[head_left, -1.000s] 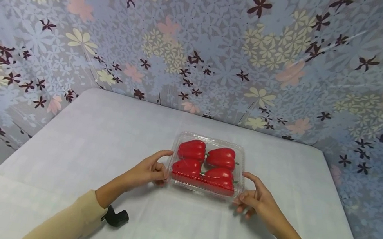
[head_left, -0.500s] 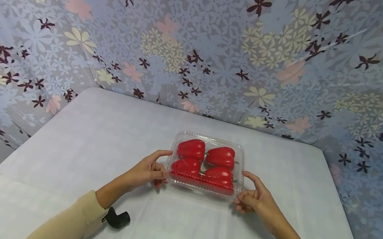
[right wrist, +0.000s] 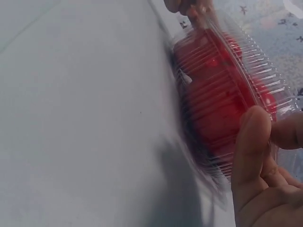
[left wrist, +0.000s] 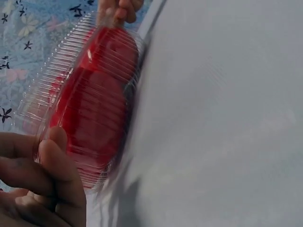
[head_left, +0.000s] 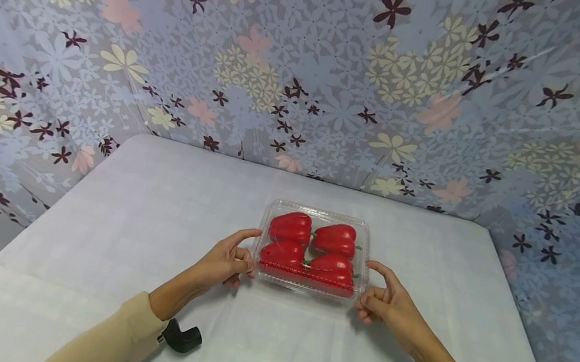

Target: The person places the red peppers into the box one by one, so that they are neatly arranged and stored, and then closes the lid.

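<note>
A clear plastic clamshell box (head_left: pixel 310 288) with its lid down sits on the white-covered table, holding several red bell peppers (head_left: pixel 287 227). At its near-left corner my left hand (head_left: pixel 218 262) pinches the rim, the index finger reaching along the left side. My right hand (head_left: pixel 394 303) does likewise at the near-right corner, its index finger along the right side. From the left wrist, the thumb and fingers (left wrist: pixel 57 151) show at the ridged edge of the box. The right wrist view has the thumb (right wrist: pixel 255 137) against that edge at the other end. The box's underside is hidden.
White cloth covers the table (head_left: pixel 170 191) around the box. A flowered curtain (head_left: pixel 302 75) stands behind the far edge and along both sides. Black wrist-worn devices (head_left: pixel 182 337) show below each forearm.
The box stays in place with both hands at its corners. My left wrist has shifted slightly to the right, and the lower fingers of both hands have moved a little.
</note>
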The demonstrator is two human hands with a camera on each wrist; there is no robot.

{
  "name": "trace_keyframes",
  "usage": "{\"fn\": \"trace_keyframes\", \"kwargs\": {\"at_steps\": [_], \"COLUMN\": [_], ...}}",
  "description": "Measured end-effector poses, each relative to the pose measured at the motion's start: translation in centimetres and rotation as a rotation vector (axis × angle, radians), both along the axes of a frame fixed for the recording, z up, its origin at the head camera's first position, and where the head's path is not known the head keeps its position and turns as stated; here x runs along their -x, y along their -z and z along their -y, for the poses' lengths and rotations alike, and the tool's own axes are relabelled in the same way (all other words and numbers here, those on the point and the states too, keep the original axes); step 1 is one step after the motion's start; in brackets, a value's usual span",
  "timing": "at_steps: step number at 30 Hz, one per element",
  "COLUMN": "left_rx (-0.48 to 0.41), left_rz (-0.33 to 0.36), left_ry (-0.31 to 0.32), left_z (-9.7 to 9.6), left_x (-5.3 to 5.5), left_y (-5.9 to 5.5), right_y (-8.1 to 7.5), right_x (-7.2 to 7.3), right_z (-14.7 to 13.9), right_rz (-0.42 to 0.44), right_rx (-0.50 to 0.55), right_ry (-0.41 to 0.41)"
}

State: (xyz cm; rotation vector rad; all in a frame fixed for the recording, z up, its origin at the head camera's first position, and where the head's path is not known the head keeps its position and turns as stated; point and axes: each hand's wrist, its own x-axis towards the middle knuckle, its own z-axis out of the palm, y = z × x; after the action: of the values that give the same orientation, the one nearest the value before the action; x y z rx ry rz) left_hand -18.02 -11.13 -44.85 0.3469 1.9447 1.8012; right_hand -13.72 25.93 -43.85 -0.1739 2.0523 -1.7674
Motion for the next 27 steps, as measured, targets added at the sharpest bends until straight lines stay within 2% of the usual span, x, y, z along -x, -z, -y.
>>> {"fn": "trace_keyframes", "kwargs": {"at_steps": [8,12,14,18,20,23,27], "left_rx": [0.048,0.074,0.107,0.206,0.242,0.259,0.282], "left_rz": [-0.023,-0.040,-0.055,-0.118,-0.149,-0.192,-0.233], "left_ry": [0.003,0.003,0.004,-0.011,-0.010,0.026,0.058], "left_z": [0.2,0.4,0.6,1.8,2.6,3.2,2.9], "left_x": [0.1,-0.1,-0.4,-1.2,-1.4,-1.5,-1.4], "left_y": [-0.2,-0.2,-0.3,-0.8,-1.1,-1.3,-0.8], "right_y": [-0.3,-0.7,-0.9,-1.0,-1.1,-1.3,-1.4], "right_x": [0.4,0.0,-0.6,-1.9,-2.5,-3.0,-3.1], "right_z": [-0.1,-0.1,-0.4,-2.4,-3.8,-5.8,-7.5], "right_rz": [0.012,-0.030,-0.129,-0.402,-0.484,-0.518,-0.563], "right_rx": [-0.015,-0.096,-0.231,-0.616,-0.781,-0.889,-0.980], "right_ry": [-0.034,0.002,0.028,0.061,0.064,0.027,-0.005]}}
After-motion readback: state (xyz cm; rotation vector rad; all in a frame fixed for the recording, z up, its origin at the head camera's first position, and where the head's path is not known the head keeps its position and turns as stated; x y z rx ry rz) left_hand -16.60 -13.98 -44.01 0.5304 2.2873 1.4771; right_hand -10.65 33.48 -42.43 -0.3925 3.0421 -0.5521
